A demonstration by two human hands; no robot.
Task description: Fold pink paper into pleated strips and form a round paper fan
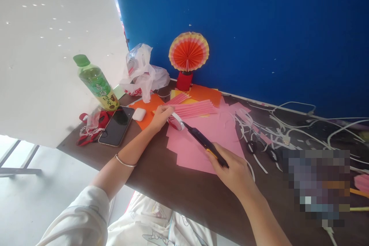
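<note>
Tape roll (180,125) and dark tool (198,138) over the pink paper (198,159).
Above the pink paper's far-left part, the person's left hand (162,118) pinches the tape roll; the right hand (230,163) grips the dark tool. Steady both, left hand clear of the tip.

Bare left hand (162,118), fingers bent in a pinch, at far-left edge of flat pink paper stack (198,146), left forearm (131,153) outstretched, bare right hand (232,163), fingers curled closed, over stack's near-right corner.
</note>
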